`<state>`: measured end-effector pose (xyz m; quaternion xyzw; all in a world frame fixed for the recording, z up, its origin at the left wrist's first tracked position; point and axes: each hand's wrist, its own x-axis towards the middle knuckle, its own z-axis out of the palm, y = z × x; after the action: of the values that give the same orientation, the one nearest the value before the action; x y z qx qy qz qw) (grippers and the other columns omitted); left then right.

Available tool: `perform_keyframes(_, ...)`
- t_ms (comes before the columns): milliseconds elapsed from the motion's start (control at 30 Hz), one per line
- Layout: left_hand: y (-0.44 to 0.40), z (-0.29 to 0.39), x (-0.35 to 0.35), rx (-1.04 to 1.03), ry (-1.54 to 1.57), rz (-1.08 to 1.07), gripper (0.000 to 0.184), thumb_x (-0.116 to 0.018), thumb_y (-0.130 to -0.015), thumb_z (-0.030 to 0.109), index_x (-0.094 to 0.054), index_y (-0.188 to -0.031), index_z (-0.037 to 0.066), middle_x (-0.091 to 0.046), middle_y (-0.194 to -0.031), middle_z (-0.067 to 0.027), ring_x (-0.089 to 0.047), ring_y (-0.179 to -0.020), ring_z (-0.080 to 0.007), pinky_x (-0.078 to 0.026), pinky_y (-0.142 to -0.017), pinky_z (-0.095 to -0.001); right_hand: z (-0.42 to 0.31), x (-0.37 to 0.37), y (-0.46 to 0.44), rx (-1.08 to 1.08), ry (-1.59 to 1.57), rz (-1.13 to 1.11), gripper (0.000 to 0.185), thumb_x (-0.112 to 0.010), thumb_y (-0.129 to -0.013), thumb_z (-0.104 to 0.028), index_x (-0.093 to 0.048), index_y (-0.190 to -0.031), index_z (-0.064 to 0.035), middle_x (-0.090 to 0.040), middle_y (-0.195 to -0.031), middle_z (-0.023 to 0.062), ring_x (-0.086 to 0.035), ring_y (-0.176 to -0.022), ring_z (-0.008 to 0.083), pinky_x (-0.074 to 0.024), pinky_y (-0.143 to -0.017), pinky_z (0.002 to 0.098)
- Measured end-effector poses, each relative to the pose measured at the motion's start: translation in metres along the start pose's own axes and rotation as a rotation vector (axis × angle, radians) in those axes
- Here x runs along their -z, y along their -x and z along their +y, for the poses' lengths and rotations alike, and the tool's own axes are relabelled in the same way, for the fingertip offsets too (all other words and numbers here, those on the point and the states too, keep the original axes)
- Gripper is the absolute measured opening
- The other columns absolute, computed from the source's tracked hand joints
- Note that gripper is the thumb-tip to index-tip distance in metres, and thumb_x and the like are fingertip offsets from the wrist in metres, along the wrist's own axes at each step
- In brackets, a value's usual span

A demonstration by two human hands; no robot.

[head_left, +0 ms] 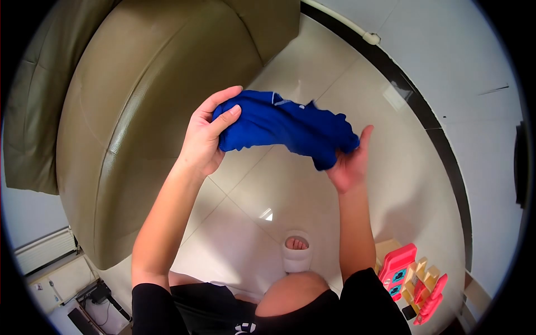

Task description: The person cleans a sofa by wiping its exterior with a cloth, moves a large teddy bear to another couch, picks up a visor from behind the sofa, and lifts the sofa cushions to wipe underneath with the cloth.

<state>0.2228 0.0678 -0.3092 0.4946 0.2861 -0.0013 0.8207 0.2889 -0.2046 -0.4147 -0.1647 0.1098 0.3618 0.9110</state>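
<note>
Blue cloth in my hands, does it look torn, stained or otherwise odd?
No tear or stain stands out. The blue cloth is crumpled, with wavy edges, between your left hand and right hand; folds hide parts of it.

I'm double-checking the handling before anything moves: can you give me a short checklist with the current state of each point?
1. Left hand has a hold on the blue cloth: ok, thumb and fingers are closed on one end.
2. Right hand grips the other end: cannot tell, cloth hides its fingers and the thumb points away.
3. Cloth lies flat and smooth: not ok, it is creased with uneven edges.
4. Cloth is off the tiled floor: ok, the hands hold it up.
5. Cloth is apart from the pink-red object: ok, that sits lower right.
</note>
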Motion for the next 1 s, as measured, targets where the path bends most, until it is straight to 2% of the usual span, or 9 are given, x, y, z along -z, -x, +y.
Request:
perform_keyframes(67, -0.004, -0.003, -0.003, -0.032, -0.001, -0.049, 0.039, -0.069, -0.096, 0.004, -0.062, -0.134, 0.007, -0.069, -0.119, -0.0099, -0.069, -0.105, -0.0190, -0.061, -0.088, -0.0329, 0.008, 0.014, 0.000, 0.006, -0.099, -0.249, 0.074, -0.054, -0.101, -0.057, -0.041, -0.152, -0.0061, -0.050, -0.152, 0.0123, -0.047, -0.141, 0.0298, -0.0331, -0.121, 0.0441)
perform_keyframes(167, -0.013, -0.009, -0.011, -0.155, -0.259, -0.128, 0.038, -0.066, -0.096, 0.001, -0.064, -0.133, 0.006, -0.066, -0.123, -0.0087, -0.065, -0.112, -0.0188, -0.055, -0.097, -0.0321, 0.024, 0.021, -0.011, 0.030, 0.646, -0.088, 0.073, -0.063, -0.098, -0.048, -0.040, -0.153, -0.0061, -0.047, -0.154, 0.0119, -0.042, -0.144, 0.0293, -0.0304, -0.122, 0.0437)
perform_keyframes(367, -0.029, 0.017, -0.013, -0.592, -0.885, -0.058, 0.050, -0.066, -0.094, 0.000, -0.058, -0.142, 0.011, -0.049, -0.144, -0.0115, -0.055, -0.126, -0.0192, -0.050, -0.101, -0.0327, 0.019, 0.002, -0.043, 0.110, 0.038, -0.066, 0.055, -0.055, -0.105, -0.034, -0.043, -0.151, -0.0067, -0.050, -0.152, 0.0098, -0.045, -0.142, 0.0299, -0.0321, -0.120, 0.0506)
perform_keyframes(467, -0.048, 0.077, -0.031, -1.282, -1.457, 0.228, 0.062, -0.074, -0.080, 0.008, -0.061, -0.140, 0.018, -0.049, -0.145, -0.0195, -0.048, -0.133, -0.0412, -0.040, -0.112, -0.0479, -0.001, -0.020, -0.084, 0.261, 0.037, -0.053, 0.047, -0.054, -0.106, -0.029, -0.045, -0.146, -0.0056, -0.055, -0.146, 0.0114, -0.050, -0.137, 0.0295, -0.0379, -0.117, 0.0493)
perform_keyframes(567, -0.079, 0.152, -0.055, -1.688, -1.771, 0.547, 0.052, -0.074, -0.084, 0.034, -0.068, -0.133, 0.018, -0.063, -0.132, -0.0060, -0.053, -0.129, -0.0316, -0.039, -0.108, -0.0450, -0.028, -0.040, -0.147, 0.419, 0.247, -0.021, 0.040, -0.063, -0.103, -0.025, -0.056, -0.134, -0.0012, -0.061, -0.136, 0.0083, -0.057, -0.126, 0.0211, -0.0433, -0.110, 0.0384)
perform_keyframes(633, -0.091, 0.187, -0.080, -1.476, -1.945, 0.687, 0.076, -0.066, -0.085, 0.059, -0.056, -0.144, 0.012, -0.051, -0.147, -0.0227, -0.045, -0.138, -0.0418, -0.031, -0.115, -0.0570, -0.046, -0.076, -0.193, 0.613, 0.339, 0.157, 0.032, -0.069, -0.099, -0.023, -0.064, -0.121, -0.0011, -0.066, -0.122, 0.0046, -0.060, -0.112, 0.0161, -0.0459, -0.101, 0.0320)
perform_keyframes(833, -0.111, 0.222, -0.107, -1.256, -1.923, 0.696, 0.088, -0.076, -0.071, 0.068, -0.063, -0.138, 0.013, -0.062, -0.126, -0.0182, -0.056, -0.122, -0.0371, -0.044, -0.105, -0.0478, -0.110, -0.208, -0.272, 0.839, 0.679, 0.055, 0.029, -0.077, -0.090, -0.027, -0.067, -0.101, -0.0029, -0.066, -0.102, 0.0016, -0.059, -0.096, 0.0139, -0.0470, -0.088, 0.0309)
perform_keyframes(900, -0.123, 0.243, -0.107, -1.244, -1.925, 0.770, 0.080, -0.073, -0.073, 0.071, -0.069, -0.130, 0.015, -0.066, -0.113, -0.0147, -0.061, -0.112, -0.0322, -0.050, -0.096, -0.0441, -0.122, -0.257, -0.271, 0.607, 0.723, -0.062, 0.097, -0.074, -0.089, -0.050, -0.032, -0.151, 0.0116, -0.045, -0.150, 0.0315, -0.050, -0.137, 0.0328, -0.0434, -0.108, 0.0413)
perform_keyframes(1000, -0.129, 0.253, -0.119, -1.174, -1.824, 0.800, 0.069, -0.072, -0.075, 0.067, -0.074, -0.122, 0.016, -0.066, -0.115, -0.0134, -0.058, -0.118, -0.0312, -0.045, -0.100, -0.0450, -0.122, -0.295, -0.309, 0.679, 0.966, 0.200, 0.093, -0.072, -0.090, -0.052, -0.039, -0.144, 0.0159, -0.056, -0.137, 0.0288, -0.057, -0.126, 0.0347, -0.0459, -0.105, 0.0442)
